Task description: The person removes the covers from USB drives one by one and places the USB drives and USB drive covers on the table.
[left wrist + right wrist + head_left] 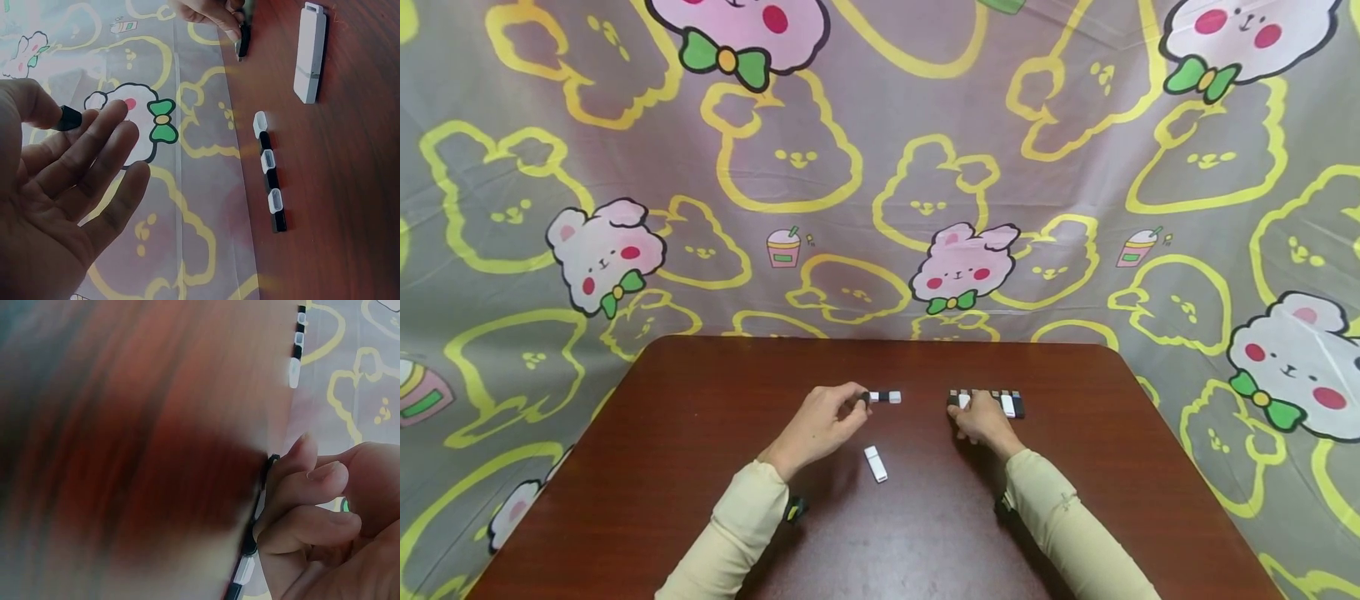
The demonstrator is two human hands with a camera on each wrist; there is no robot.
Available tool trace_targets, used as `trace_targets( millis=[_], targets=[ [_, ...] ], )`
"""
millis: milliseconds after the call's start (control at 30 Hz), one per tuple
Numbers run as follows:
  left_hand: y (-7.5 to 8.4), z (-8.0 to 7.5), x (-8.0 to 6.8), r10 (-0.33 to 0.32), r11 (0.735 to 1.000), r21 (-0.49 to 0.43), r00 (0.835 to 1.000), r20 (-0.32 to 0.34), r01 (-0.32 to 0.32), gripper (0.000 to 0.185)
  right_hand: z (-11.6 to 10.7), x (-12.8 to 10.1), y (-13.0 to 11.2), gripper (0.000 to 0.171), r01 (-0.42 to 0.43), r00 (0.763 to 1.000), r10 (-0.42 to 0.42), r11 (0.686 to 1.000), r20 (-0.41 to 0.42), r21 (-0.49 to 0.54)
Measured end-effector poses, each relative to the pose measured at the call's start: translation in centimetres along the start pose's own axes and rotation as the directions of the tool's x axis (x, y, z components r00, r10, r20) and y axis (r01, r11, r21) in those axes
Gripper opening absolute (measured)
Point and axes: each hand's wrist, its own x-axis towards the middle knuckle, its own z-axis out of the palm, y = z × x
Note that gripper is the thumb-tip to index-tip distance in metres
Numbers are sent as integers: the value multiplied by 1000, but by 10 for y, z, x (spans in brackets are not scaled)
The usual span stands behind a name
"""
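Note:
My left hand (820,419) pinches a small black cap (67,117) between thumb and forefinger, the other fingers spread loosely in the left wrist view. Just beyond its fingertips lies a row of black and white caps (893,397), set end to end. On the right, my right hand (983,417) covers part of a side-by-side row of uncapped black and white USB flash drives (1007,406), their connectors facing the far edge. Its thumb and fingers grip a black USB flash drive (242,42) at the row's left end. Curled fingers (306,481) hide several drives.
A white capped USB flash drive (876,464) lies alone between the two forearms, nearer the front. The brown wooden table (715,367) has rounded far corners. Behind it hangs a patterned cloth (850,192) that also runs down both sides.

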Motion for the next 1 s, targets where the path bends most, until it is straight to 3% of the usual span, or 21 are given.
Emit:
trace_targets(
  millis=[200,400,600,833,1000],
  targets=[
    [1,1,0,11,999,39,1000,-18,-10,11,-4,-2,0,41,3,1000,-2,999,4,-38],
    [3,2,3,18,996,87,1000,-22,-16,12,-17,-6,-1,44,33,999,-33,999,-5,-22],
    [5,4,11,104,969,230,994,-44,-91,13,-29,-9,-4,48,73,997,-73,997,-30,5],
    [5,9,21,232,873,445,972,-17,-201,6,-38,-16,-9,44,64,998,-64,998,-24,25],
    [7,14,26,323,757,599,946,6,-262,12,-44,-24,-12,43,65,998,-65,997,-10,42]
  ],
)
